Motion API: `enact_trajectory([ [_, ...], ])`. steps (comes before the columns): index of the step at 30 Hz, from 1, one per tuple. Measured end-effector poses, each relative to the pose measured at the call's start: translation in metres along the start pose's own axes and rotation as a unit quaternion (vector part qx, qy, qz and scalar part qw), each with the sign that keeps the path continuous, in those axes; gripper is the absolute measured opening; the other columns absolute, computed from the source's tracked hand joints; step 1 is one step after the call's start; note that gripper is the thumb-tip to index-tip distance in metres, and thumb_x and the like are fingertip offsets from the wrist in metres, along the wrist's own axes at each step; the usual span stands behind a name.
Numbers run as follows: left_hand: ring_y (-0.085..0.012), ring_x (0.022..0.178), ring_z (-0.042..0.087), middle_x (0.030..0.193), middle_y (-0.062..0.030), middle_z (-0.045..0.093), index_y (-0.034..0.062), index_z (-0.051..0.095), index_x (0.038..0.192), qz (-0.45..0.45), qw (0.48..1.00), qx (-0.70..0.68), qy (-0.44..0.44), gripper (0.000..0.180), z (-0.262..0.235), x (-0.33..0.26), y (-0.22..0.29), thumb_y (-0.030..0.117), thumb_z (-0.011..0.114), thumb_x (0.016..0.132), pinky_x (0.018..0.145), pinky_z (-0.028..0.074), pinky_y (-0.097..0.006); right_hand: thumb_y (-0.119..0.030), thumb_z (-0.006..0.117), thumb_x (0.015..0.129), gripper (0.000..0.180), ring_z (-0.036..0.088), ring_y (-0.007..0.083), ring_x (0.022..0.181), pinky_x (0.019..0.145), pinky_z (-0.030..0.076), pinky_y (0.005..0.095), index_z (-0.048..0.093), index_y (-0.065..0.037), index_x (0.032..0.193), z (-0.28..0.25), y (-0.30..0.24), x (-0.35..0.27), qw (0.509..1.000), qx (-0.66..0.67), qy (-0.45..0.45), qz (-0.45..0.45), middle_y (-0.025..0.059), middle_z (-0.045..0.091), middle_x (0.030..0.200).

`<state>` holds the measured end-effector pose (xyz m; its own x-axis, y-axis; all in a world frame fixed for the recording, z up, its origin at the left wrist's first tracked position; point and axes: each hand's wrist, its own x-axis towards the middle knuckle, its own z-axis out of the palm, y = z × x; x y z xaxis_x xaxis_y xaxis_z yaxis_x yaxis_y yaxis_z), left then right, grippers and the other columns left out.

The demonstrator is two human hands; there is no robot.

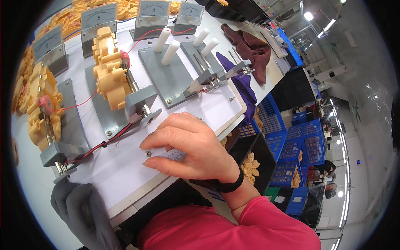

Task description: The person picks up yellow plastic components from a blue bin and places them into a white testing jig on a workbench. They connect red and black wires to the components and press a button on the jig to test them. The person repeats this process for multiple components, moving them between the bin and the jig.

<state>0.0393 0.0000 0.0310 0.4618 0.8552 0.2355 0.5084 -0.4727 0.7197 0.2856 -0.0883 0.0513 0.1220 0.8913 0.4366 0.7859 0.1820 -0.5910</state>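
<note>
My right hand (189,146), bare with a black wristband (233,183), hovers over the white work surface. Its thumb and forefinger are apart, with nothing visible between them. My left hand (81,208), in a dark grey glove, is at the lower left below a toggle clamp (62,154); its fingers curl in and their tips are hidden. That clamp's two metal pins reach a yellow plastic part (43,104) with a pink piece on it. A second yellow plastic part (110,71) stands on the adjacent grey fixture plate, met by another clamp (139,102). A thin red wire (81,104) runs between the two parts.
Several analogue meters (99,23) line the back, with heaped yellow parts (125,8) behind. A grey plate (162,75) carries white pegs (170,54). Purple cloth (246,89) and maroon cloth (250,48) lie rightward. Blue crates (271,121) and a black bin (260,166) stand beyond the table edge.
</note>
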Motion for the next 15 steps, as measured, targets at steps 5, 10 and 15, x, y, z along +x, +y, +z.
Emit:
enact_trajectory([
  [5,-0.0317,0.12,0.048,0.118,-0.0156,0.053,-0.0012,0.059,0.102,0.013,1.0,0.012,0.007,0.011,0.0006,0.0014,0.0012,0.001,0.058,0.092,0.104,0.035,-0.04,-0.014,0.084,0.072,0.027,0.062,0.0215,0.078,0.071,0.046,0.033,0.071,-0.01,0.096,-0.0014,-0.0021,0.0001,1.0,-0.004,-0.008,0.01,0.0035,0.064,0.084],
  [10,-0.0312,0.119,0.048,0.117,-0.0157,0.053,-0.0012,0.059,0.102,0.003,1.0,0.029,-0.01,0.01,-0.0007,0.0029,0.002,0.001,0.058,0.091,0.103,0.036,-0.039,-0.018,0.077,0.08,0.018,0.059,0.021,0.076,0.071,0.044,0.0341,0.066,-0.011,0.092,0.0002,-0.0021,-0.0008,1.0,0.01,-0.005,0.014,0.0027,0.058,0.081],
  [15,-0.0309,0.119,0.048,0.117,-0.0157,0.052,-0.0011,0.059,0.101,-0.004,1.0,0.027,-0.01,0.01,0.0002,0.0027,0.0024,0.001,0.059,0.091,0.102,0.036,-0.038,-0.018,0.077,0.08,0.018,0.059,0.0211,0.076,0.071,0.044,0.0341,0.066,-0.01,0.092,-0.0007,-0.002,-0.0007,1.0,0.006,0.002,0.006,0.0028,0.058,0.081],
])
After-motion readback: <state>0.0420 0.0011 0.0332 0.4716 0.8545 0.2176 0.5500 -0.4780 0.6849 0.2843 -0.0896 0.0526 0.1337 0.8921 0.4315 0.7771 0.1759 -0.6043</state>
